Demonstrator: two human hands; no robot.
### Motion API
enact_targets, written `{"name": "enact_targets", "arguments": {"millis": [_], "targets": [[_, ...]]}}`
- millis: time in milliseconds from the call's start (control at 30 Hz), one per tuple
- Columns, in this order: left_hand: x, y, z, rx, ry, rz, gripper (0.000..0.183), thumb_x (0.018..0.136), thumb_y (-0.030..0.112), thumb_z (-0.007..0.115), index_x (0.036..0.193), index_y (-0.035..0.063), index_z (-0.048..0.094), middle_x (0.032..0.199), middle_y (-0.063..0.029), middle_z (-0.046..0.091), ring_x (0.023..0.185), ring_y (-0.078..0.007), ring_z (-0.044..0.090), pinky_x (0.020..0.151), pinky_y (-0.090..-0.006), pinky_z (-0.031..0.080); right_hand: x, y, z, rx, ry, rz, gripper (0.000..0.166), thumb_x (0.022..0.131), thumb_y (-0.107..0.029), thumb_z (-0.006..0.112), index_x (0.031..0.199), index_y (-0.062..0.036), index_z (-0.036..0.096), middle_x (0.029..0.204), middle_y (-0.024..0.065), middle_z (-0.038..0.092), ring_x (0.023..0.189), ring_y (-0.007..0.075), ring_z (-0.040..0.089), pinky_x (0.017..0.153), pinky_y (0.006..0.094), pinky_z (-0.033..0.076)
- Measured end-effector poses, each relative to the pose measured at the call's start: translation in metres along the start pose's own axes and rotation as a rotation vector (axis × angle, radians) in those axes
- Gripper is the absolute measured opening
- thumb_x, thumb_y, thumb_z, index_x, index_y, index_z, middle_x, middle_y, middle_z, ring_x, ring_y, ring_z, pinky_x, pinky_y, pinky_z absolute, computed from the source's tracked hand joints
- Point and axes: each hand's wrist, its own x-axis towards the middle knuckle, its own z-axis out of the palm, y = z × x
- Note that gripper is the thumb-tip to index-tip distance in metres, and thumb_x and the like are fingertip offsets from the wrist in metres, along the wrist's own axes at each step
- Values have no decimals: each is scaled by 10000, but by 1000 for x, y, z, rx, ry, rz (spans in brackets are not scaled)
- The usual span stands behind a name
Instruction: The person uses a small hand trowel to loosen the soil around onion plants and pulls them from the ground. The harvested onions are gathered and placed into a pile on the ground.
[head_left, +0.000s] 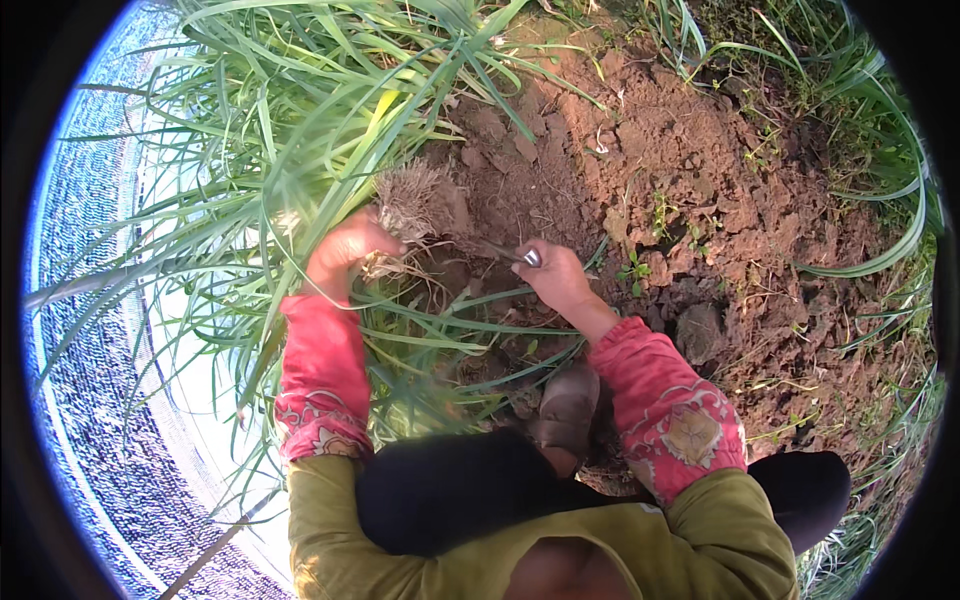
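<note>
My left hand (352, 241) is closed around the base of a clump of long green, strap-leaved plants (352, 161), which look like an allium. Their pale, matted roots (411, 199) stick out past my fingers toward the right. In my right hand (556, 276) is a small hand tool (531, 257) with a shiny metal end at the grip. Its thin dark part points left toward the roots, blurred against the soil, so its exact shape cannot be told. Loose brown soil (525, 180) lies beneath both hands.
Dense green leaves (255, 97) stand at the upper left, before a mesh net (82, 360) with poles. More leaves (900, 225) edge the right side. Small weeds (636, 271) and clods (701, 330) dot the soil. My shoe (570, 405) rests below my hands.
</note>
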Motion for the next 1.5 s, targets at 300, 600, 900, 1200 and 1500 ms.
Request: {"name": "enact_targets", "arguments": {"millis": [300,600,900,1200,1500], "targets": [[-10,61,14,-331,150,60,465,625,-67,629,1080,16,581,917,-64,632,872,-167,591,767,-268,457,-31,-25,-57,216,167,-183,246,789,-113,661,1024,-101,590,743,109,606,603,169,570,598,283,474],[-12,87,32,-222,191,12,533,619,-97,674,1122,28,550,932,-44,635,838,-152,586,756,-279,467,-34,-54,-99,427,494,-379,209,797,-121,652,995,-89,594,737,87,637,630,207,614,602,314,481],[-55,82,31,-7,288,29,457,653,-59,666,1092,7,555,943,-69,617,805,-146,580,702,-291,481,-38,-111,-145,537,683,-572,220,781,-86,676,988,-77,602,671,90,595,599,127,584,558,266,467],[-80,93,50,-198,295,261,613,643,-117,621,1220,20,466,1120,-61,578,1043,-185,532,913,-310,417,-20,-137,-191,186,197,-591,208,789,-138,644,975,-85,569,753,133,623,600,281,612,544,362,478],[-81,88,52,439,559,501,691,601,-107,645,1249,60,471,1166,-77,561,1095,-203,513,935,-321,411,-40,-109,-204,-67,20,-502,192,788,-166,624,949,-80,564,722,125,624,637,328,613,568,416,479]]}}
